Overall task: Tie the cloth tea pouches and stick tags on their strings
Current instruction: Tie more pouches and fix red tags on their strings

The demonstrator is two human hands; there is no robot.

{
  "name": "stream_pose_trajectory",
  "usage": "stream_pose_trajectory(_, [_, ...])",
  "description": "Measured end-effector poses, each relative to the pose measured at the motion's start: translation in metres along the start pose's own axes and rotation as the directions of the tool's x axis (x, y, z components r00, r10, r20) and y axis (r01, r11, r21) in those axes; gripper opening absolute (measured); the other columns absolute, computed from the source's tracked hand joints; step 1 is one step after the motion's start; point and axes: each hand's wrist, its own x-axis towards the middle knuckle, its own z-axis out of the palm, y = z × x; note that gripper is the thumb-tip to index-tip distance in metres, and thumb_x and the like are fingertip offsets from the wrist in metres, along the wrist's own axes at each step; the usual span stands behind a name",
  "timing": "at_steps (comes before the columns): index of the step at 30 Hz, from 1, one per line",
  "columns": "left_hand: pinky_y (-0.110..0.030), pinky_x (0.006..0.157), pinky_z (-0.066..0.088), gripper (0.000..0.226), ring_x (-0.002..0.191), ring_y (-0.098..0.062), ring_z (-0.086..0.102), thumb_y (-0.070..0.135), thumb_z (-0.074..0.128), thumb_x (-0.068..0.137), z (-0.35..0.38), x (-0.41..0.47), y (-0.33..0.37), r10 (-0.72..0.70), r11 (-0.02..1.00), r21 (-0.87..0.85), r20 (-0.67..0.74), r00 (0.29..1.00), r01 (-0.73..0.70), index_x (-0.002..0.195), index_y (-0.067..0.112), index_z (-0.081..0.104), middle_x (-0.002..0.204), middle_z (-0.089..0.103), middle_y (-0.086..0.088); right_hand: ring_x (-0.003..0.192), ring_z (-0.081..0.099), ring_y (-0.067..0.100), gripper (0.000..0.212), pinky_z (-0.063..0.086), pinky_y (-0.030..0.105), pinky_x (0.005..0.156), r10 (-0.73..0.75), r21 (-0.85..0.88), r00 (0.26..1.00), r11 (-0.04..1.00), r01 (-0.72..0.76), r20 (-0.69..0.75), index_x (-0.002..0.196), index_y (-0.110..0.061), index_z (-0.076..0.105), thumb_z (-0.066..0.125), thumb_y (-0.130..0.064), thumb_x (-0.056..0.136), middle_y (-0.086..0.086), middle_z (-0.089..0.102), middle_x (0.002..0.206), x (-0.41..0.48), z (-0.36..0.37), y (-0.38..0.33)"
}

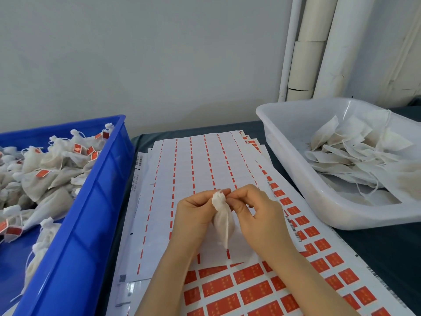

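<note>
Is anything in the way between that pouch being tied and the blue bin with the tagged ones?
Nothing visible does. The left hand and right hand hold the pouch over flat sticker sheets; only those lie between it and the blue bin.

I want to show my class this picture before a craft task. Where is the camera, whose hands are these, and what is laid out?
One camera, worn on the person's head, looks down at two bare hands; no machine here. The left hand and right hand pinch the gathered neck of a small white cloth pouch. Under them lie sheets of red rectangular stickers. A blue plastic crate holds tagged pouches; a white plastic tub holds flat untied pouches.
</note>
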Motion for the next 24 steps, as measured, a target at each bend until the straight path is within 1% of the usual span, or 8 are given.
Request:
stream_pose_trajectory(2, [-0.008, 0.063, 0.05, 0.027, 0.082, -0.002, 0.069, 0.019, 0.063, 0.085, -0.0002, 0.0007, -0.0006, 0.009, 0.999, 0.038, -0.01, 1.0, -0.008, 0.071, 0.037, 0.077, 0.082, 0.075, 0.011, 0.075, 0.054, -0.002, 0.026, 0.041, 0.004, 0.065, -0.024, -0.056, 1.0, 0.998, 0.023, -0.017, 0.09, -0.024, 0.062, 0.048, -0.044, 0.08, -0.02, 0.056, 0.081, -0.0009, 0.0007, 0.0012])
stream_pose_trajectory(5, [-0.005, 0.062, 0.048, 0.02, 0.083, 0.001, 0.068, 0.02, 0.065, 0.085, -0.0009, 0.0012, -0.0008, 0.006, 0.997, 0.079, -0.041, 0.999, -0.003, 0.077, 0.035, 0.075, 0.081, 0.075, 0.015, 0.07, 0.051, -0.003, 0.031, 0.036, 0.004, 0.064, -0.043, -0.105, 0.998, 0.994, 0.038, -0.052, 0.093, -0.019, 0.066, 0.05, -0.042, 0.08, -0.011, 0.064, 0.084, -0.0019, 0.0004, 0.002])
stream_pose_trajectory(7, [-0.006, 0.061, 0.049, 0.018, 0.08, 0.001, 0.068, 0.018, 0.066, 0.085, -0.0018, 0.0025, -0.0028, 0.0, 0.994, 0.108, -0.059, 0.998, 0.006, 0.077, 0.032, 0.074, 0.078, 0.074, 0.014, 0.067, 0.051, -0.005, 0.031, 0.038, 0.003, 0.056, -0.05, -0.114, 0.995, 0.993, 0.04, -0.083, 0.093, -0.019, 0.067, 0.051, -0.042, 0.079, -0.014, 0.063, 0.083, -0.0018, -0.0007, 0.0025])
stream_pose_trajectory(9, [-0.004, 0.059, 0.047, 0.023, 0.073, 0.003, 0.066, 0.016, 0.066, 0.085, -0.0019, 0.0023, -0.0028, 0.0, 0.988, 0.152, -0.064, 0.998, 0.009, 0.07, 0.032, 0.072, 0.069, 0.072, 0.016, 0.067, 0.052, -0.007, 0.032, 0.042, 0.001, 0.061, -0.028, -0.094, 0.994, 0.995, 0.018, -0.105, 0.094, -0.019, 0.067, 0.051, -0.042, 0.078, -0.017, 0.061, 0.082, -0.0013, -0.0019, 0.0033])
stream_pose_trajectory(11, [-0.003, 0.057, 0.045, 0.027, 0.069, 0.005, 0.065, 0.016, 0.067, 0.085, -0.0018, 0.0012, -0.0026, 0.001, 0.982, 0.186, -0.036, 0.999, 0.006, 0.065, 0.033, 0.071, 0.063, 0.07, 0.018, 0.066, 0.052, -0.008, 0.033, 0.042, 0.002, 0.056, -0.044, -0.104, 0.994, 0.994, 0.034, -0.096, 0.095, -0.018, 0.068, 0.052, -0.041, 0.078, -0.012, 0.066, 0.083, -0.0013, -0.0026, 0.004])
stream_pose_trajectory(15, [-0.002, 0.057, 0.045, 0.026, 0.071, 0.004, 0.065, 0.027, 0.067, 0.081, -0.0005, -0.0013, -0.0007, -0.033, 0.979, 0.201, 0.032, 0.999, 0.026, 0.058, 0.036, 0.072, 0.066, 0.07, 0.016, 0.066, 0.054, -0.003, 0.035, 0.039, 0.006, 0.065, -0.06, -0.124, 0.995, 0.991, 0.049, -0.085, 0.098, -0.017, 0.069, 0.053, -0.041, 0.078, -0.003, 0.071, 0.087, -0.0013, -0.0038, 0.0053])
stream_pose_trajectory(20, [-0.002, 0.061, 0.045, 0.013, 0.081, 0.003, 0.066, 0.049, 0.063, 0.065, 0.0006, -0.0028, 0.0015, -0.054, 0.983, 0.181, 0.089, 0.995, 0.038, 0.066, 0.043, 0.075, 0.078, 0.073, 0.016, 0.066, 0.053, -0.007, 0.033, 0.042, 0.008, 0.063, -0.037, -0.111, 0.992, 0.994, 0.024, -0.119, 0.097, -0.02, 0.069, 0.054, -0.042, 0.078, -0.006, 0.07, 0.084, 0.0014, -0.005, 0.008])
stream_pose_trajectory(24, [-0.001, 0.059, 0.044, 0.013, 0.084, 0.004, 0.065, 0.038, 0.066, 0.08, -0.0002, -0.0026, -0.0003, -0.098, 0.979, 0.185, 0.079, 0.992, 0.082, 0.071, 0.039, 0.076, 0.081, 0.073, 0.016, 0.066, 0.056, -0.005, 0.03, 0.045, 0.008, 0.062, -0.016, -0.087, 0.993, 0.996, 0.006, -0.116, 0.097, -0.026, 0.065, 0.051, -0.046, 0.078, -0.017, 0.063, 0.081, 0.0012, -0.0047, 0.0084])
